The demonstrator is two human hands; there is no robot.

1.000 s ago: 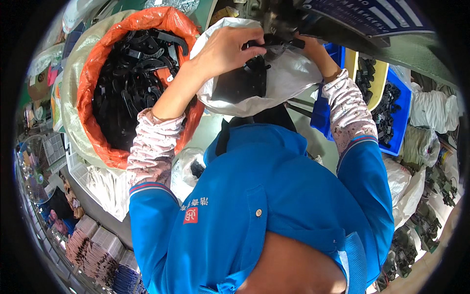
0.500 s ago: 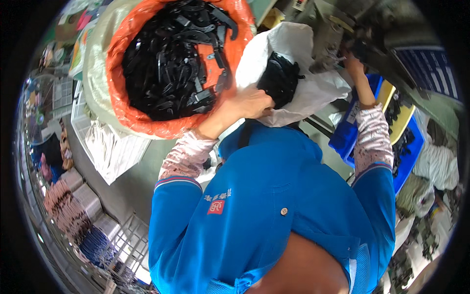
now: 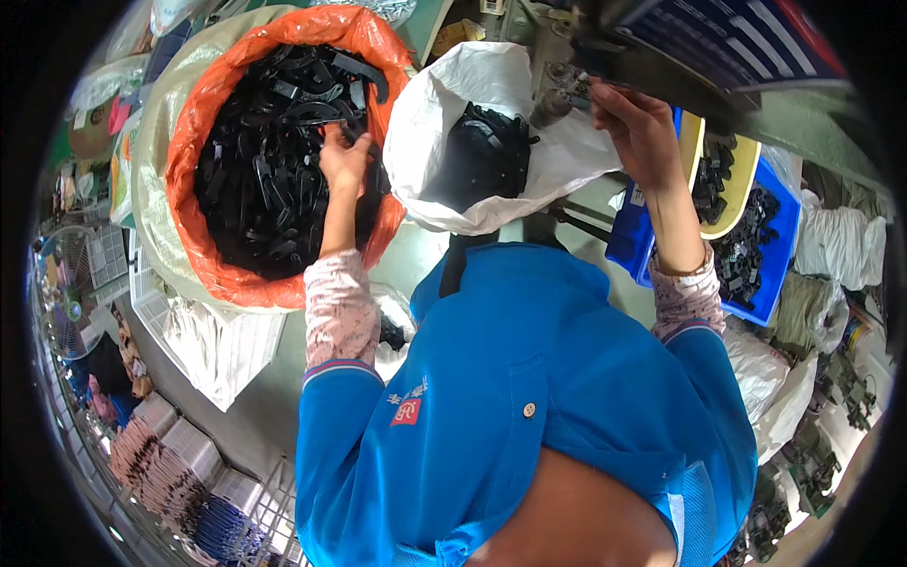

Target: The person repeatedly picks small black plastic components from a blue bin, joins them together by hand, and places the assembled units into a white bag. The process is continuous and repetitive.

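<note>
My left hand (image 3: 346, 163) is over the large orange-lined sack (image 3: 189, 231), its thumb and fingers apart against the black curved parts (image 3: 269, 170) heaped inside. Beside that sack stands a white sack (image 3: 416, 123) holding more black parts (image 3: 487, 156). My right hand (image 3: 638, 128) is raised to the right of the white sack, beside a metal machine fixture (image 3: 565, 85). Its fingers are curled and pinched together at the fixture; whatever lies between the fingertips is too small to make out.
A blue bin (image 3: 784, 250) and a yellow bin (image 3: 742, 180) with black parts stand at the right. A dark blue printed panel (image 3: 727, 42) overhangs the top right. At the left are a white crate (image 3: 227, 378) and a standing fan (image 3: 76, 246).
My left hand has moved left from the white sack's rim into the orange-lined sack. The right hand has come closer, out from the machine's shadow. The whole view has shifted.
</note>
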